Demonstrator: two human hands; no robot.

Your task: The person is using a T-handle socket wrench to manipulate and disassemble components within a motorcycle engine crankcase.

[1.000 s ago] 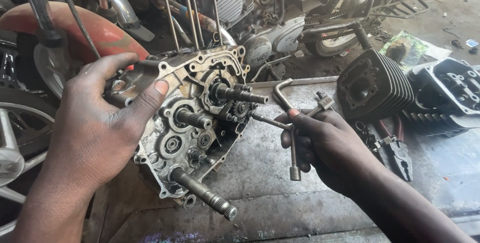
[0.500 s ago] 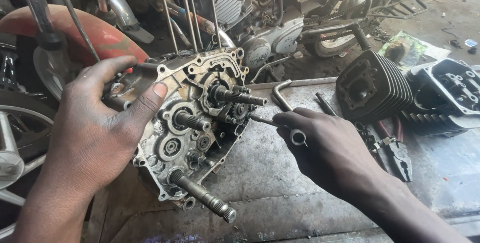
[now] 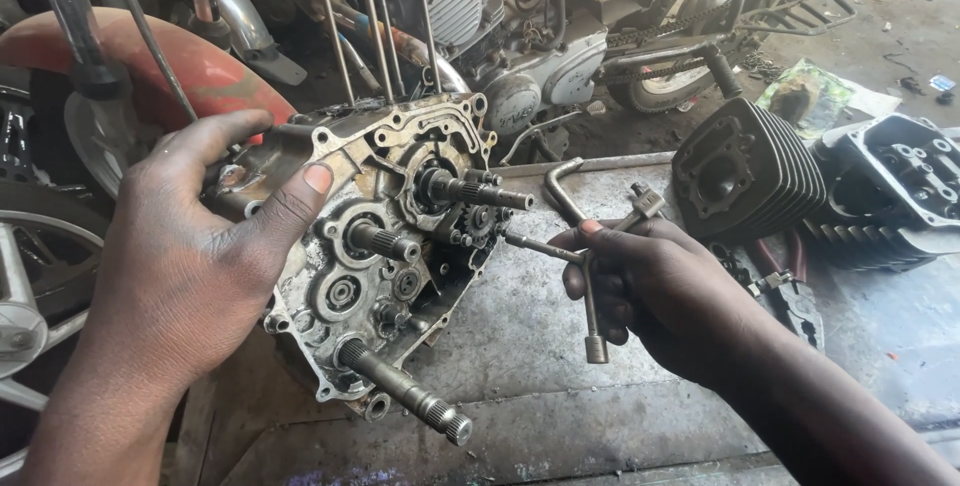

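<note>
Leftmost, the left hand (image 3: 190, 276) clamps its grip on the upper edge of the engine crankcase (image 3: 385, 246), which stands tilted on the grey surface (image 3: 540, 346) with shafts sticking out. Just right of it, the right hand (image 3: 660, 291) is closed around a multi-armed socket wrench (image 3: 590, 256), one arm pointing at the crankcase. Farther right lies a finned cylinder (image 3: 750, 171).

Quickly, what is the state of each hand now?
Left hand: closed on the engine crankcase, gripping its edge.
Right hand: closed on the three-arm socket wrench.
</note>
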